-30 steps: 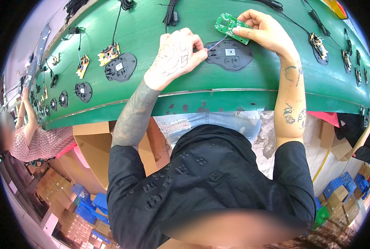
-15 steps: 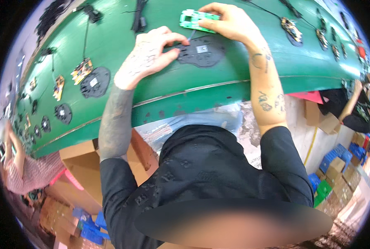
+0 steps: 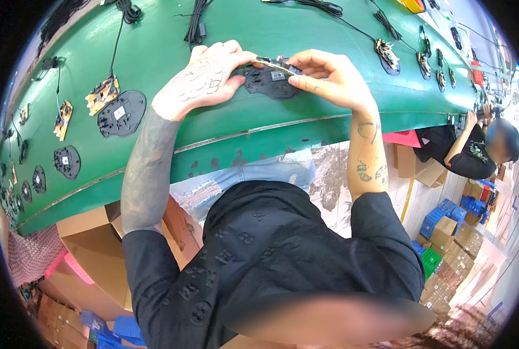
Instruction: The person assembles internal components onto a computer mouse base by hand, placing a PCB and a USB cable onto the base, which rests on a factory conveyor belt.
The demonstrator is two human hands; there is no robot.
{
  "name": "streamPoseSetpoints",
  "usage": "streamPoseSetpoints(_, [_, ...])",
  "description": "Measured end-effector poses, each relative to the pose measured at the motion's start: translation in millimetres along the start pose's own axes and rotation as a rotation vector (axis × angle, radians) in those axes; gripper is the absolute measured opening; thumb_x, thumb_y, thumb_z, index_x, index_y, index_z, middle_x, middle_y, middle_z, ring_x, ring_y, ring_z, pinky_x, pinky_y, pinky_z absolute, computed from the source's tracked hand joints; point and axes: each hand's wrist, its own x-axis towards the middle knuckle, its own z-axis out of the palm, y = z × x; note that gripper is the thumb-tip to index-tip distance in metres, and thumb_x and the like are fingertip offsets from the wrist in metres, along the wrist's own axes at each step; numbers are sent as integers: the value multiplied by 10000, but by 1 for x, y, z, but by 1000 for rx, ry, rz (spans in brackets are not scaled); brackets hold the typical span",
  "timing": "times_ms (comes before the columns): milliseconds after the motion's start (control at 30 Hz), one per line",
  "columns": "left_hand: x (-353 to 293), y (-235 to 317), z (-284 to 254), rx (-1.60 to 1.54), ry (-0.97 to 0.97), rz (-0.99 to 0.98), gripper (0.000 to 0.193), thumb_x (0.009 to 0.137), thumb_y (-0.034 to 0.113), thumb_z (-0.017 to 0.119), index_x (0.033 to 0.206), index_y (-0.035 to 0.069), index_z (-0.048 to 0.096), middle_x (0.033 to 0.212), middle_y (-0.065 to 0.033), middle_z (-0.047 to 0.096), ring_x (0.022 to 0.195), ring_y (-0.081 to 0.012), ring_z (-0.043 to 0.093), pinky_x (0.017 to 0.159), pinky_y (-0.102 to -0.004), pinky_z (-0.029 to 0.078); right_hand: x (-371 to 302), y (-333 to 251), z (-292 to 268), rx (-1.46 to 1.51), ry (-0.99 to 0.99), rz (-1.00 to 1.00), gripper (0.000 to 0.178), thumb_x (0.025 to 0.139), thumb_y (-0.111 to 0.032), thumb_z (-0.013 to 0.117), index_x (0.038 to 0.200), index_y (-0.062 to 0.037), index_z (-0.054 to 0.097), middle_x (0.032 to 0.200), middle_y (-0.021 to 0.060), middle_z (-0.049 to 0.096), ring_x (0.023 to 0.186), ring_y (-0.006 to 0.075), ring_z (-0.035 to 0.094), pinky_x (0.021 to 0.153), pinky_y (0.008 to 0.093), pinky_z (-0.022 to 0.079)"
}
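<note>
**A:** Where is the circuit board now?

**B:** The small green circuit board sits pinched between both hands, edge-on and nearly level, directly over the black base plate on the green counter. Half a second ago it lay flatter, with its green face showing, further up past the plate; now it has been brought down until it almost touches the plate.

**A:** And the grip on each side?

**B:** The left hand has its grip closed on the board's left end, thumb and forefinger clamped, where earlier it rested spread on the counter beside the plate. The right hand has its grip closed on the right end, fingers curled over it. Whether the board already seats in the plate I cannot tell, as the fingers cover the joint.

**A:** Anything else nearby?

**B:** Another black base plate with a loose board beside it lies to the left, and a black cable bundle lies above the hands. Another person works at the far right end.
</note>
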Motion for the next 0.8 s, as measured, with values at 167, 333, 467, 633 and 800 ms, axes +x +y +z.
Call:
streamPoseSetpoints(167, [0,1,0,1,44,-13,394,871,160,645,1260,178,593,1025,-51,559,1022,-230,555,919,-387,365,-5,0,18,-603,188,-375,263,817,-179,763,1077,-151,735,1012,43,707,843,195,672,788,308,555])
streamPoseSetpoints(333, [9,3,4,-61,93,39,379,849,144,641,1225,183,614,1015,-45,582,1042,-221,569,921,-399,368,-17,0,33,-873,313,-466,285,784,-160,775,1064,-196,741,1051,27,678,952,220,658,810,340,555])
streamPoseSetpoints(467, [6,4,9,-35,115,-8,365,845,135,628,1206,181,617,1000,-32,592,1039,-217,578,930,-403,367,-15,3,45,-846,399,-406,263,780,-154,778,1038,-193,746,1050,27,677,938,230,662,804,343,555])
streamPoseSetpoints(633, [4,3,16,-51,179,-4,378,841,129,644,1213,182,604,985,-12,588,1022,-198,583,940,-401,358,-17,2,45,-822,450,-354,248,784,-150,775,1027,-198,753,1042,28,675,938,235,660,799,343,553])
streamPoseSetpoints(800, [4,7,14,-83,171,-17,386,833,121,666,1208,180,597,976,2,590,1009,-176,584,941,-396,357,-20,-1,38,-793,380,-346,263,784,-139,775,1040,-194,754,1024,31,673,938,235,657,795,345,552])
